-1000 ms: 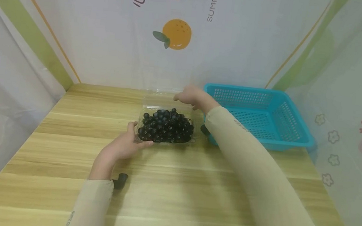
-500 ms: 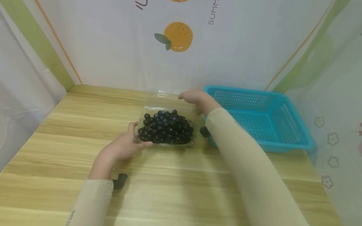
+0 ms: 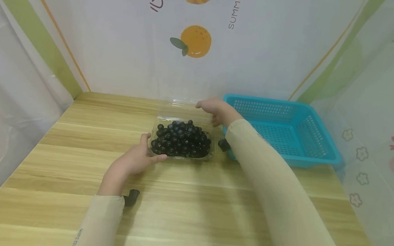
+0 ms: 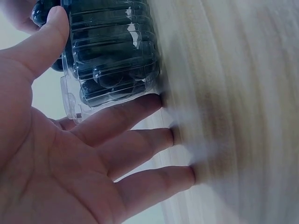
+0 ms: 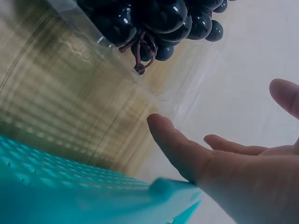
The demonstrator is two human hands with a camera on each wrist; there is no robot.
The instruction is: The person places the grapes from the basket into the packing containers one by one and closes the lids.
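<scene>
Dark grapes (image 3: 182,139) fill a clear plastic clamshell box (image 4: 117,51) on the table, its clear lid (image 3: 180,112) tipped open toward the wall. At the box's front left corner is my left hand (image 3: 133,160). Its thumb lies along the front rim, while the other fingers stretch out, their tips against the tabletop in the left wrist view. My right hand (image 3: 216,111) hovers beside the right side of the lid, fingers extended and holding nothing. In the right wrist view a grape stem (image 5: 140,56) pokes out near the box's edge.
A blue perforated plastic basket (image 3: 282,138) stands right of the box, under and behind my right forearm. The wood-grain table (image 3: 180,217) ends at a printed curtain (image 3: 119,42) behind. Another curtain (image 3: 380,130) hangs along the right side.
My right hand has shifted slightly right relative to the lid. The left hand and the grape box stay in place; the view itself has tilted a little.
</scene>
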